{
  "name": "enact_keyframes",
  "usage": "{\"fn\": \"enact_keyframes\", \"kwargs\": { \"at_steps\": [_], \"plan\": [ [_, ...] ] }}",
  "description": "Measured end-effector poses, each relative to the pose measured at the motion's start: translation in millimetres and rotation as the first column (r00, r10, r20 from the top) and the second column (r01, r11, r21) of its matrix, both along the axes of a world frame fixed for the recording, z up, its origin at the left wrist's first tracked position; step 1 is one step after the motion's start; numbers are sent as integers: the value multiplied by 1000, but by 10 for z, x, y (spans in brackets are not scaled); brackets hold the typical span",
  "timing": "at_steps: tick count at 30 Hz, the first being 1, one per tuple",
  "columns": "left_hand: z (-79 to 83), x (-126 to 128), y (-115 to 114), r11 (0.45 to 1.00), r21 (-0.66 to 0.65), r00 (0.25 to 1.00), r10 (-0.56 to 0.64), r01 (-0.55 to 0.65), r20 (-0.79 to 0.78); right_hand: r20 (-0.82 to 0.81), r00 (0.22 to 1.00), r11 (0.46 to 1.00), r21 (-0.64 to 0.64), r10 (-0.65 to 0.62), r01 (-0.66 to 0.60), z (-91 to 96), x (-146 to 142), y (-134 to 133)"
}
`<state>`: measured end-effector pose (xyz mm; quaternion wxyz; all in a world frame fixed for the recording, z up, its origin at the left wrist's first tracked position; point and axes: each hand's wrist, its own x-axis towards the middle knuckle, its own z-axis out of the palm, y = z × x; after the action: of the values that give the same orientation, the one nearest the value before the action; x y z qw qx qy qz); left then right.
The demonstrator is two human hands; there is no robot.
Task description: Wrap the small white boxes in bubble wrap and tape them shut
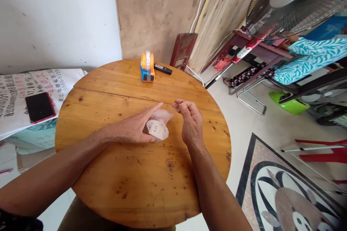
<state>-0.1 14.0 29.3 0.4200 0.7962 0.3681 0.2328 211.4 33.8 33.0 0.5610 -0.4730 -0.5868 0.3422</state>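
A small package in clear plastic wrap (157,130), with a pale printed label on its upper side, rests on the round wooden table (130,177). From the left, my left hand (132,126) reaches round it, the thumb at its near side and the fingers stretched along the far side. Loose plastic fans out from the package toward the right. My right hand (192,121) is raised just right of the package, thumb and fingertips pinched together. Something small and thin seems to be between those fingertips, too faint to name.
An orange and blue tape dispenser (147,68) and a black remote-like object (163,69) lie at the table's far side. A phone (40,107) rests on printed sheets at left. A wooden chair (184,48) stands behind; a fan (292,3) and a seated person are at right.
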Motion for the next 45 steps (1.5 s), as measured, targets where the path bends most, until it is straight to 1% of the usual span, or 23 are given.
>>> {"fn": "enact_keyframes", "kwargs": {
  "at_steps": [2, 6, 9, 11, 15, 20, 22, 25, 27, 30, 33, 36, 40, 42, 45],
  "plan": [
    [11, 3, 1, 1000, 17, 1000, -6, 5, 16, -80, 997, 998, -55, -11, 7, -21, 14, 40],
    [10, 6, 27, 995, 96, 997, -43, 36, 70, -223, 974, 985, -173, -40, 0, -77, 55, 138],
    [7, -11, 40, 994, 100, 998, -42, 38, 36, -308, 949, 970, -244, -63, -14, -123, 82, 201],
    [12, -27, 40, 996, 77, 999, -48, 49, -16, -339, 938, 966, -257, -77, -14, -142, 93, 226],
    [9, -37, 41, 997, 61, 996, -51, 55, -75, -308, 951, 955, -290, -37, -57, -129, 91, 227],
    [-34, 2, 54, 999, 34, 997, 27, -24, -72, -338, 940, 898, -395, 57, -196, -61, 87, 155],
    [-43, 25, 54, 998, 20, 995, 58, -57, -81, -299, 951, 883, -420, 81, -208, -56, 95, 128],
    [-54, 52, 57, 995, 29, 992, 97, -95, -84, -178, 979, 891, -422, 102, -169, -90, 101, 114],
    [-74, 61, 64, 993, 61, 992, 110, -106, -60, -122, 983, 900, -399, 137, -175, -135, 90, 119],
    [-116, 62, 74, 989, 97, 992, 120, -115, -44, -92, 980, 915, -350, 179, -200, -212, 49, 129],
    [-128, 56, 70, 989, 99, 992, 114, -108, -56, -101, 980, 935, -298, 171, -194, -260, -7, 128],
    [-68, 49, 49, 995, 48, 996, 90, -89, -23, -154, 978, 947, -268, 140, -177, -253, -51, 127],
    [45, 34, 22, 993, -92, 995, 77, -71, 61, -230, 970, 959, -246, 82, -139, -233, -72, 157],
    [64, 24, 21, 979, -199, 990, 62, -36, 124, -255, 966, 966, -232, 50, -111, -249, -71, 187],
    [33, 16, 43, 936, -350, 964, 51, 46, 261, -234, 972, 969, -229, 33, -88, -286, -51, 239]
  ]
}}
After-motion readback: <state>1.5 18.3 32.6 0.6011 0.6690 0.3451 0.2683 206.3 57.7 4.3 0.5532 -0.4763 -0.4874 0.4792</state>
